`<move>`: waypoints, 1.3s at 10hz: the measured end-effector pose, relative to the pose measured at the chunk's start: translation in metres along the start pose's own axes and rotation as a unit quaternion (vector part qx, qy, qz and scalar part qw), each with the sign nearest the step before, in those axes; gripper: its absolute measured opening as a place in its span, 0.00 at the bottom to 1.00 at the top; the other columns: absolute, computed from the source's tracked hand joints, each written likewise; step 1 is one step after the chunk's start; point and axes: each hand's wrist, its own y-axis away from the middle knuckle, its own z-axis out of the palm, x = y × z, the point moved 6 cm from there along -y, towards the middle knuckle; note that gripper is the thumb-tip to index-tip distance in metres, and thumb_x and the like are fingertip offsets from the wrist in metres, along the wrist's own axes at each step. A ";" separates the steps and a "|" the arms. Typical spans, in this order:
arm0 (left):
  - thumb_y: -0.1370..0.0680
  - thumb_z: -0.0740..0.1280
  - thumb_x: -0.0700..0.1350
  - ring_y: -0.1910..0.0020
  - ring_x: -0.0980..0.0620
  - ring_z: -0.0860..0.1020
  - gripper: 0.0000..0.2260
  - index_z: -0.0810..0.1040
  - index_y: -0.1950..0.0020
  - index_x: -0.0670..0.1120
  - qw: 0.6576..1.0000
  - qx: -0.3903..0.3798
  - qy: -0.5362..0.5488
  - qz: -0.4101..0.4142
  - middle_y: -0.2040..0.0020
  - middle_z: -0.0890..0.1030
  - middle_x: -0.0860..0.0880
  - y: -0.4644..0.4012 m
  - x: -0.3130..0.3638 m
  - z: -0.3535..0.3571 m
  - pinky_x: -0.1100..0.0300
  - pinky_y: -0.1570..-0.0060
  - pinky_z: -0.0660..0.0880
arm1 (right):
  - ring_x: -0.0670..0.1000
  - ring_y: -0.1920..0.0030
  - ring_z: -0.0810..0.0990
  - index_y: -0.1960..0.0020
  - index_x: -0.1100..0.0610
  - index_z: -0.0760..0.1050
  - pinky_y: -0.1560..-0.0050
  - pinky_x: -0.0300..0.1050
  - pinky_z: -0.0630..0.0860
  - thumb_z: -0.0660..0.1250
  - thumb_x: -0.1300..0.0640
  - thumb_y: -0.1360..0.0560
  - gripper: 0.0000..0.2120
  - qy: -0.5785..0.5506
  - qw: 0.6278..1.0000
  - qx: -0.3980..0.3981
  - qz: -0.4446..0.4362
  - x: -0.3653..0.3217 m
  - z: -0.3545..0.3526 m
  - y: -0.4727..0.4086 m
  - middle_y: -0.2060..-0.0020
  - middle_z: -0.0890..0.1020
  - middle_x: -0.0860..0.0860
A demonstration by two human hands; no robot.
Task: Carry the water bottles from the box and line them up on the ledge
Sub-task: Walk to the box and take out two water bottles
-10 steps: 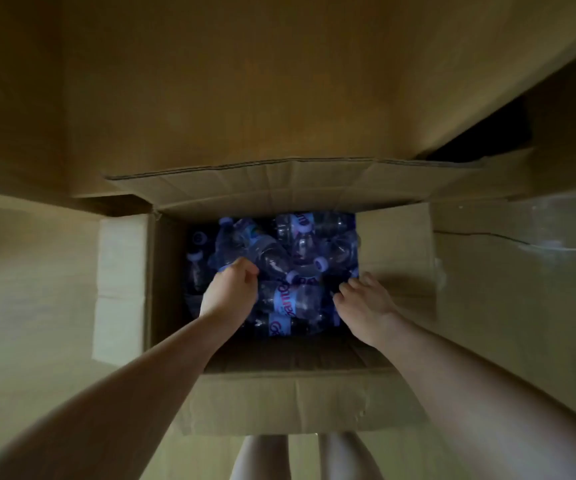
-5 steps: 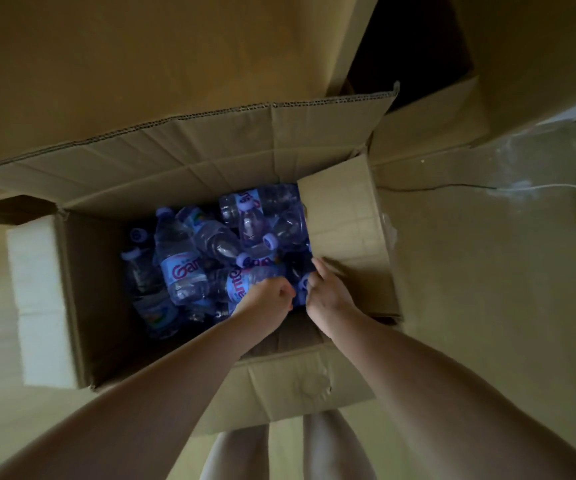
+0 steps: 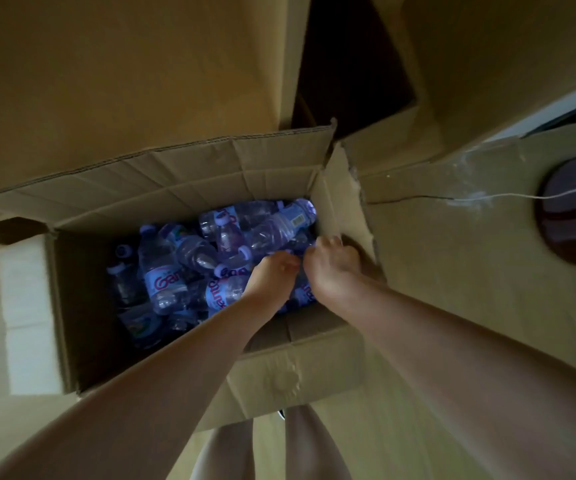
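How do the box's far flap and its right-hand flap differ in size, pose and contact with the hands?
The far flap is long and spans the box's width; the right-hand flap is short. The far flap leans back against the big cardboard behind it; the right-hand flap stands more upright beside the bottles. The right hand is beside the right-hand flap; no hand is near the far flap. Both are creased brown cardboard, folded open.

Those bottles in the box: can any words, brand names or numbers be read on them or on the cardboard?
"Gan", then blurred letters: red script on the label of the bottle lying left of the hands.
Similar red script, seen sideways and partly covered, on the label of the bottle beside the left hand: not readable.
Small yellowish patch on the far bottle: too small.
Cardboard box: no print visible.
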 end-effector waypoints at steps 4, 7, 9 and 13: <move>0.19 0.59 0.42 0.39 0.37 0.75 0.16 0.70 0.35 0.34 0.998 0.005 -0.069 0.006 0.38 0.76 0.35 -0.040 0.079 0.058 0.51 0.41 0.74 | 0.60 0.34 0.69 0.30 0.63 0.62 0.36 0.49 0.66 0.68 0.48 0.24 0.30 -0.380 0.907 0.104 0.148 0.068 0.074 0.018 0.33 0.68 0.59; 0.18 0.58 0.48 0.44 0.36 0.79 0.19 0.70 0.35 0.35 0.977 -0.011 -0.198 -0.079 0.41 0.78 0.36 -0.068 0.068 0.086 0.45 0.43 0.77 | 0.60 0.47 0.81 0.36 0.60 0.71 0.58 0.47 0.70 0.59 0.53 0.18 0.15 -0.382 0.908 0.095 0.144 0.074 0.088 -0.006 0.46 0.82 0.57; 0.19 0.59 0.44 0.42 0.37 0.78 0.17 0.67 0.33 0.37 0.982 0.024 -0.136 -0.128 0.39 0.77 0.36 -0.077 0.061 0.095 0.45 0.41 0.76 | 0.61 0.48 0.81 0.38 0.61 0.73 0.60 0.45 0.65 0.59 0.54 0.18 0.14 -0.390 0.908 0.109 0.108 0.077 0.089 -0.007 0.47 0.82 0.58; 0.18 0.56 0.41 0.43 0.37 0.77 0.15 0.77 0.43 0.32 0.983 -0.038 -0.156 -0.092 0.43 0.79 0.34 -0.023 -0.052 0.022 0.54 0.46 0.72 | 0.60 0.41 0.74 0.31 0.63 0.67 0.44 0.52 0.73 0.68 0.56 0.25 0.25 -0.293 0.921 0.197 0.161 0.062 0.064 0.029 0.38 0.73 0.60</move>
